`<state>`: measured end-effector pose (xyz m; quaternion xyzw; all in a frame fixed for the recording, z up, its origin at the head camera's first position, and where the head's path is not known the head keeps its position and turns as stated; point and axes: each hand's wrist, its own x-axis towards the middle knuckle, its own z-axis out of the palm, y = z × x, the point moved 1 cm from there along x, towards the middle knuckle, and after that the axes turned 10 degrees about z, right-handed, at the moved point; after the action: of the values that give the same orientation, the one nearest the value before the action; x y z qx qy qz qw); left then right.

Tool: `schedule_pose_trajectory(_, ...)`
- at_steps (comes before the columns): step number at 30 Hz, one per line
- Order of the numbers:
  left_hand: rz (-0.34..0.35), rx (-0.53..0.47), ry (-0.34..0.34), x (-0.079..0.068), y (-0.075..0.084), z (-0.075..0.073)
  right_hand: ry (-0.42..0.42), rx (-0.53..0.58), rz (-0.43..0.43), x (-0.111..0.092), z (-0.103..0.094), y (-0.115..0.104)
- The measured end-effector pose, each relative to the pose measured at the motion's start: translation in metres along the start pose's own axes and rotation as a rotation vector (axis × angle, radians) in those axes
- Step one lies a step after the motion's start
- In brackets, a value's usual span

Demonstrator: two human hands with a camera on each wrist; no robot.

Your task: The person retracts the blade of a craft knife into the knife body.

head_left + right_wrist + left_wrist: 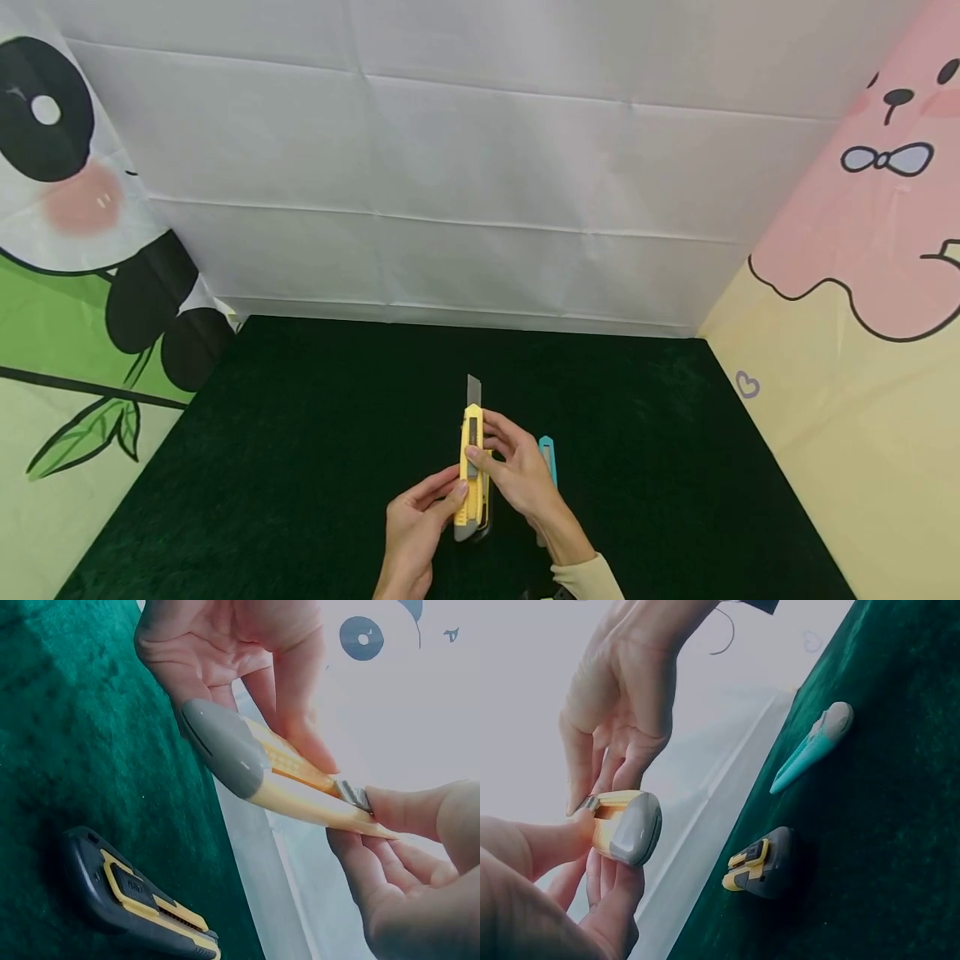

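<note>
A yellow utility knife with a grey end cap is held above the green cloth, its blade slid out and pointing away from me. My left hand grips the knife's rear part between thumb and fingers. My right hand holds the front part, its thumb on the grey slider. In the left wrist view the knife's butt sits between the left hand and the right hand.
A teal utility knife lies on the dark green cloth just right of my hands. A black and yellow folding knife lies beneath them. White and cartoon-printed sheets wall in the table.
</note>
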<state>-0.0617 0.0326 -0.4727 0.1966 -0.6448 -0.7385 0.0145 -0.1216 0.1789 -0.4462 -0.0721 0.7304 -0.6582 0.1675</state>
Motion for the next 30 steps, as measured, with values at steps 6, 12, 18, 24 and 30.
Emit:
schedule_pose_trajectory(6, -0.009, 0.001, -0.003, 0.0005, -0.0018, 0.0008, -0.013, -0.005, 0.005, 0.0, -0.0018, 0.0021)
schedule_pose_trajectory(12, -0.007, -0.003, 0.002, 0.0007, -0.0029, 0.0028, -0.026, 0.002, 0.033, -0.0005, -0.0039, 0.0043)
schedule_pose_trajectory(18, -0.014, -0.002, 0.005, 0.0017, -0.0018, 0.0037, -0.05, 0.022, 0.039, -0.0011, -0.0052, 0.0038)
schedule_pose_trajectory(24, -0.03, -0.01, 0.01, 0.0034, -0.0013, 0.003, -0.084, 0.049, 0.05, -0.0026, -0.0052, 0.0039)
schedule_pose_trajectory(30, -0.048, -0.01, 0.0, 0.0043, -0.0019, 0.0019, -0.072, 0.053, 0.062, -0.0019, -0.005, 0.0068)
